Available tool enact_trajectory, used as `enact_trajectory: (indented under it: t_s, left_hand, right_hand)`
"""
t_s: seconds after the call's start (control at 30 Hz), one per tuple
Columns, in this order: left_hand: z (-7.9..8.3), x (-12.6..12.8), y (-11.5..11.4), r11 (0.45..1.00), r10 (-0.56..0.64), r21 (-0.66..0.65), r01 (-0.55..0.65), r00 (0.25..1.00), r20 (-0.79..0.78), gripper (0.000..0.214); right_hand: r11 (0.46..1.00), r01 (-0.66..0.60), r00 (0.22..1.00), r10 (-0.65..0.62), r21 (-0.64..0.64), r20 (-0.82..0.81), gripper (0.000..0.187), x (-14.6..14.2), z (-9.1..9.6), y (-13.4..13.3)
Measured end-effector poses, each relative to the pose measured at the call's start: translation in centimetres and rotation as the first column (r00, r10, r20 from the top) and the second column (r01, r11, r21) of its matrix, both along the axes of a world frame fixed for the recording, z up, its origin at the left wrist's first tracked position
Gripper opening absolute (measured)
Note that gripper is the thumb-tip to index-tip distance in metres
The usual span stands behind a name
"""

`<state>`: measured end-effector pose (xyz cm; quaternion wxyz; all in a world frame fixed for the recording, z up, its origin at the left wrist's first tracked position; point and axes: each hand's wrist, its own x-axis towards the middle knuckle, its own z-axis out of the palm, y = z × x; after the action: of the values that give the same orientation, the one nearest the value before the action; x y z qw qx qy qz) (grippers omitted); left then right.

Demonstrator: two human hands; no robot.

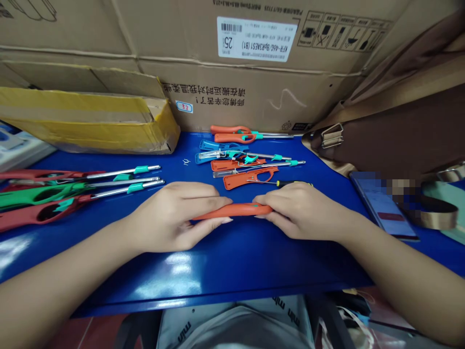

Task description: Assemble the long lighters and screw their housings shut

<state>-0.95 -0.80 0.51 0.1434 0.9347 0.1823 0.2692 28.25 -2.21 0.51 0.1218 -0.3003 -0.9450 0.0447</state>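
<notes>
Between my two hands is an orange lighter handle, held level above the blue table and seen edge-on. My left hand pinches its left end between thumb and fingers. The other end is gripped by the fingertips of my right hand. Whether a metal barrel is attached cannot be seen. Just beyond the hands lies an opened orange lighter shell. A screwdriver with a yellow and black handle lies behind my right hand, its shaft over that shell. Farther back are opened blue lighter parts with a barrel.
Long-barrelled red and green lighters lie at left. More orange lighters rest against a large cardboard box. A yellow-taped carton stands back left. On the right are a phone and a brown bag.
</notes>
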Motion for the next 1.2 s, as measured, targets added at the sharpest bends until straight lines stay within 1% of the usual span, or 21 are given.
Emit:
enact_trajectory:
  t_s: [0.1, 0.2, 0.3, 0.33, 0.4, 0.47, 0.53, 0.6, 0.67, 0.83, 0.9, 0.97, 1.07, 1.13, 1.2]
  left_hand:
    - [0.1, 0.0, 0.2, 1.000, 0.003, 0.000, -0.003, 1.000, -0.020, 0.022]
    - [0.2, -0.2, 0.6, 0.999, 0.019, 0.042, -0.017, 0.999, -0.048, 0.021]
    - [0.4, -0.5, 1.0, 0.995, 0.012, 0.104, -0.003, 0.997, -0.082, 0.022]
    - [0.4, -0.7, 1.2, 0.994, 0.008, 0.106, 0.002, 0.996, -0.091, 0.022]
    - [0.4, -0.9, 1.5, 0.998, 0.015, 0.067, -0.008, 0.994, -0.109, 0.020]
    - [0.3, -1.0, 1.8, 0.998, 0.066, 0.019, -0.064, 0.991, -0.116, 0.020]
    - [0.3, -1.1, 2.1, 0.988, 0.150, -0.008, -0.152, 0.983, -0.102, 0.029]
    - [0.4, -1.1, 2.4, 0.974, 0.219, -0.038, -0.222, 0.972, -0.084, 0.032]
    - [0.6, -1.1, 2.6, 0.965, 0.242, -0.083, -0.247, 0.968, -0.070, 0.033]
    - [0.5, -0.9, 2.9, 0.956, 0.222, -0.182, -0.230, 0.973, -0.063, 0.031]
    - [0.2, -0.9, 3.0, 0.954, 0.186, -0.225, -0.199, 0.979, -0.079, 0.031]
    - [0.1, -0.8, 2.9, 0.950, 0.129, -0.270, -0.159, 0.984, -0.126, 0.031]
    - [0.0, -0.6, 2.6, 0.938, 0.057, -0.324, -0.125, 0.976, -0.212, 0.030]
    - [0.0, -0.4, 2.3, 0.932, 0.037, -0.341, -0.119, 0.971, -0.236, 0.027]
    - [0.0, -0.2, 2.0, 0.933, 0.042, -0.337, -0.122, 0.971, -0.234, 0.023]
  right_hand:
    - [0.997, 0.035, 0.999, -0.034, -0.073, 0.016, 0.027, -0.3, 0.2, 0.0]
    - [0.990, 0.063, 0.997, -0.057, -0.124, 0.052, 0.030, -0.3, 0.2, 0.1]
    - [0.991, 0.077, 0.992, -0.066, -0.108, 0.104, 0.033, -0.2, 0.2, 0.3]
    - [0.992, 0.085, 0.990, -0.073, -0.093, 0.121, 0.034, -0.1, 0.2, 0.3]
    - [0.991, 0.099, 0.986, -0.086, -0.092, 0.141, 0.036, 0.0, 0.2, 0.4]
    - [0.982, 0.115, 0.986, -0.095, -0.149, 0.134, 0.037, 0.0, 0.3, 0.5]
    - [0.967, 0.143, 0.985, -0.119, -0.211, 0.123, 0.036, 0.1, 0.4, 0.7]
    - [0.958, 0.185, 0.979, -0.160, -0.220, 0.125, 0.036, 0.1, 0.5, 0.9]
    - [0.955, 0.215, 0.972, -0.189, -0.203, 0.138, 0.036, 0.1, 0.4, 1.0]
    - [0.953, 0.257, 0.956, -0.227, -0.160, 0.185, 0.037, -0.3, -0.1, 1.1]
    - [0.951, 0.280, 0.950, -0.254, -0.129, 0.183, 0.034, -0.2, -0.4, 1.2]
    - [0.951, 0.288, 0.951, -0.269, -0.116, 0.154, 0.027, 0.0, -0.6, 1.3]
    - [0.955, 0.275, 0.959, -0.264, -0.115, 0.101, 0.017, 0.2, -0.7, 1.6]
    - [0.951, 0.283, 0.958, -0.275, -0.125, 0.083, 0.018, 0.3, -0.6, 1.7]
    - [0.939, 0.303, 0.953, -0.295, -0.160, 0.074, 0.020, 0.2, -0.4, 1.8]
